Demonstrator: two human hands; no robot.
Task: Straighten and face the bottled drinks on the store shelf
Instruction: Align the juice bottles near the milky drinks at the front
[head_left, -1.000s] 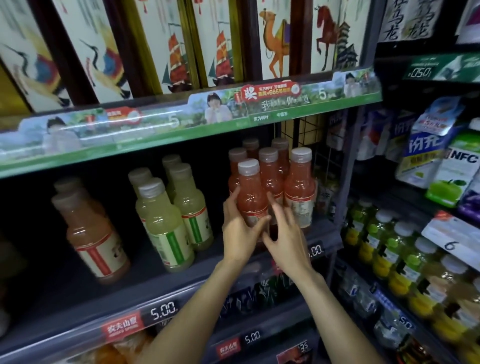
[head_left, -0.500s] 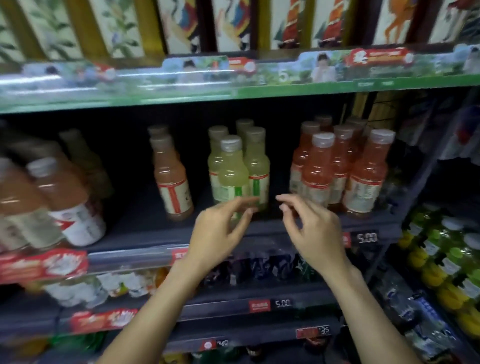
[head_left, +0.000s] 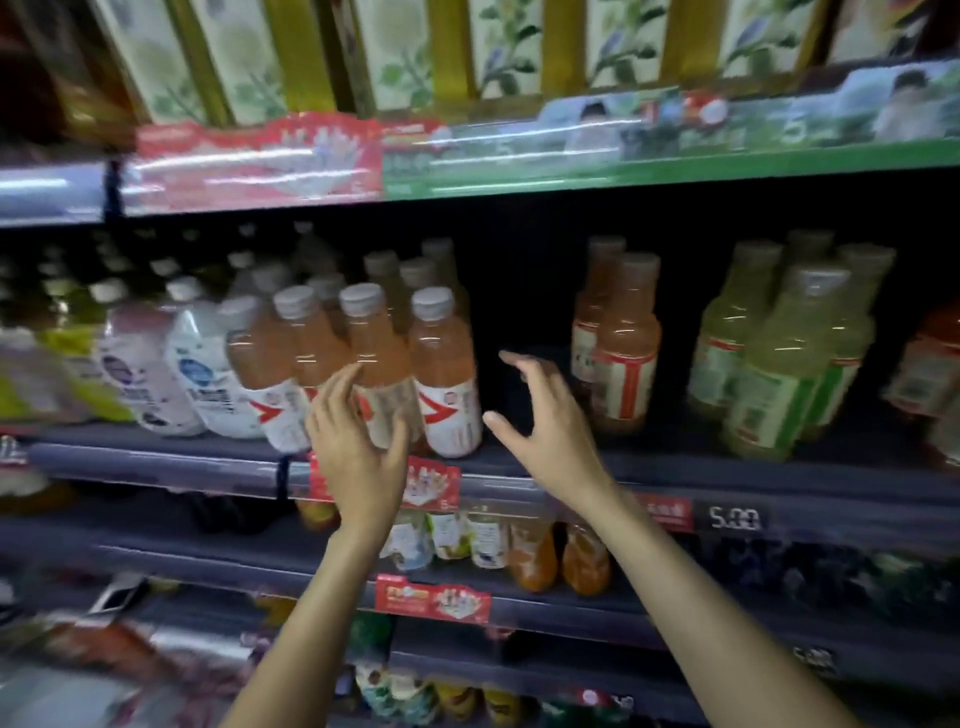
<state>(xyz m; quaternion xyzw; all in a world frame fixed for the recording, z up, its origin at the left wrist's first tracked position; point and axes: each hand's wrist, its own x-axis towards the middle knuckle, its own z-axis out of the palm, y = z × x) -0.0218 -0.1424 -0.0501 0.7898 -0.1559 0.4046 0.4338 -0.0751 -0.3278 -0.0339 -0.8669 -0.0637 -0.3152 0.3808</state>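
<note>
Both hands have shifted left: left hand (head_left: 358, 436) touches peach bottles (head_left: 387, 364), right hand (head_left: 540, 415) spread beside them.

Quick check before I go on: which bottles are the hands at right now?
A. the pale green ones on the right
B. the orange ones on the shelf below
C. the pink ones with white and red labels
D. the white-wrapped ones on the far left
C: the left hand lies against the front pink bottles, and the right hand hangs open just beside them, touching nothing.
</note>
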